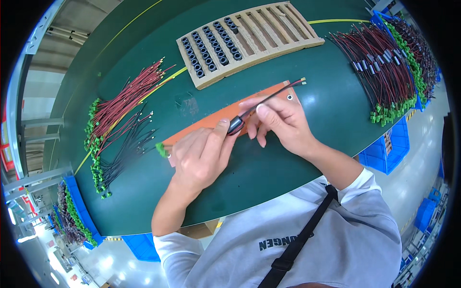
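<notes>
Nearest, a black ring (236,125) is pinched by the left hand (201,156) above the green tabletop (269,168). Wires (273,96) threaded through it are gripped by the right hand (283,122). Beyond, a tray (249,41) of rings is seen.

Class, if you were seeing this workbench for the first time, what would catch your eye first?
At the centre, the left hand and right hand hold a black ring threaded on a wire pair. Bundles of red and black wires with green plugs lie right; a slotted tray sits behind.
</notes>
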Action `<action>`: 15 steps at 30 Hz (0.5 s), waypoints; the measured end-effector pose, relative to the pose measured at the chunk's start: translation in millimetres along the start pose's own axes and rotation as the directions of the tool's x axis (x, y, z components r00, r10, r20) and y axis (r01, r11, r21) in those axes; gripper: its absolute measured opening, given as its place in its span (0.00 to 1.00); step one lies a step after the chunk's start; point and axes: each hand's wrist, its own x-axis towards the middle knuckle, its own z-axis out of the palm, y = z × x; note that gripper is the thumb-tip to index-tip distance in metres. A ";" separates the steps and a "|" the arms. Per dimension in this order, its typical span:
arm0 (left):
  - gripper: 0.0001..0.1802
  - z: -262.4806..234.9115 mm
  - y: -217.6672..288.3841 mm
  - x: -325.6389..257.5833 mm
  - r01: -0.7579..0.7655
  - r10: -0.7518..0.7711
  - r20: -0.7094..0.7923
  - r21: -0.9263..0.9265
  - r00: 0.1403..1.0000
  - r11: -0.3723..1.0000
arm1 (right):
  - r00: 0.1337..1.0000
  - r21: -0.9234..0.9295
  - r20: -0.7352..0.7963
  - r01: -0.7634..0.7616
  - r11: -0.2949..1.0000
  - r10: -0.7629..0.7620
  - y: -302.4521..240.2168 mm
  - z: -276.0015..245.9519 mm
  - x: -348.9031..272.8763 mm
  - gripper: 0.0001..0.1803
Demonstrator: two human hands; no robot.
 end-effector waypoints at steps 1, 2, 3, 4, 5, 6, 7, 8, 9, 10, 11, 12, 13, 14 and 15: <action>0.18 -1.4 6.1 -1.6 0.117 -0.112 0.037 -0.164 0.993 0.980 | 0.999 0.033 -0.022 0.044 0.998 -0.043 0.9 0.0 0.9 0.19; 0.20 0.2 14.8 -2.4 0.233 -0.214 0.093 -0.319 0.972 0.919 | 0.995 0.007 -0.059 0.077 0.997 -0.077 1.3 -0.8 1.6 0.20; 0.21 1.6 22.1 -3.6 0.343 -0.302 0.164 -0.458 0.939 0.820 | 0.996 0.043 -0.066 0.057 0.997 -0.054 -0.1 -3.2 1.7 0.20; 0.20 3.9 25.9 -7.6 0.485 -0.355 0.332 -0.658 0.874 0.577 | 0.997 0.080 -0.070 0.037 0.996 -0.032 -3.1 -6.3 1.0 0.21; 0.20 5.9 24.7 -7.4 0.607 -0.361 0.498 -0.725 0.789 0.326 | 0.997 0.117 -0.074 0.018 0.993 -0.009 -5.0 -8.7 1.3 0.22; 0.20 8.2 22.4 -4.0 0.697 -0.315 0.650 -0.716 0.692 0.053 | 0.997 0.094 -0.073 0.026 0.995 -0.020 -3.0 -10.4 3.2 0.22; 0.21 9.2 21.4 -1.5 0.745 -0.220 0.776 -0.630 0.591 -0.217 | 0.999 0.072 -0.039 -0.019 0.997 0.021 -3.5 -12.0 3.7 0.22; 0.24 17.8 22.4 -6.9 0.759 -0.185 0.784 -0.620 0.593 -0.196 | 0.998 0.048 -0.006 -0.063 0.997 0.063 -4.6 -14.5 3.4 0.22; 0.22 24.0 24.1 -10.2 0.751 -0.199 0.780 -0.625 0.593 -0.212 | 0.994 0.023 0.027 -0.106 0.994 0.106 -5.7 -15.5 3.5 0.22; 0.20 29.6 26.0 -13.2 0.743 -0.210 0.778 -0.628 0.592 -0.230 | 0.992 -0.003 -0.001 -0.125 0.992 0.125 -6.5 -11.4 3.0 0.21; 0.18 34.3 26.8 -16.4 0.736 -0.222 0.776 -0.630 0.590 -0.248 | 0.995 -0.004 -0.013 -0.096 0.995 0.096 -5.2 -11.4 3.7 0.20; 0.17 38.4 25.7 -19.2 0.749 -0.216 0.779 -0.626 0.588 -0.218 | 0.997 -0.005 -0.024 -0.068 0.998 0.068 -3.4 -12.2 5.3 0.20; 0.16 41.9 27.3 -22.0 0.752 -0.204 0.778 -0.627 0.594 -0.205 | 0.999 -0.008 -0.037 -0.038 0.999 0.038 -2.1 -13.4 7.0 0.20; 0.15 44.3 30.2 -25.3 0.754 -0.192 0.778 -0.628 0.599 -0.192 | 0.994 0.038 -0.094 -0.052 0.998 0.056 -2.3 -14.0 8.3 0.20; 0.13 45.6 31.5 -27.5 0.756 -0.181 0.777 -0.629 0.603 -0.179 | 0.995 0.031 -0.085 -0.048 0.998 0.051 -2.7 -16.2 10.4 0.20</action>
